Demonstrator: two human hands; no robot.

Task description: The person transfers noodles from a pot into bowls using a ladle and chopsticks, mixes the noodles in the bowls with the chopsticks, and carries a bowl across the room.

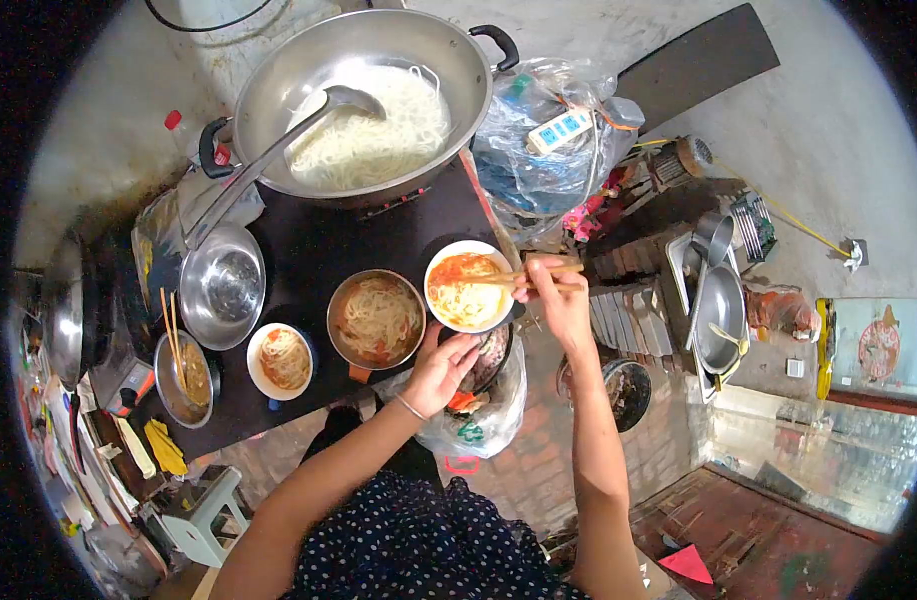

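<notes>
My left hand (441, 372) is at the lower left side of a white bowl (469, 286) of noodles with red sauce, its fingers curled at the bowl's underside. In my right hand (556, 300) is a pair of wooden chopsticks (569, 279), their tips in that bowl. Left of it on the dark table (329, 235) stand a metal bowl of noodles (379, 318) and a white cup of noodles (284, 361). Behind them, a large wok (459, 100) holds noodles in pale liquid, with a metal ladle (289, 140) resting in it.
An empty metal basin (224, 285) and a small bowl with chopsticks (189, 385) stand at the left. A plastic bag (504, 410) hangs below the table's front edge. Plastic-wrapped items (529, 150) sit right of the wok. A pale stool (207, 512) stands lower left.
</notes>
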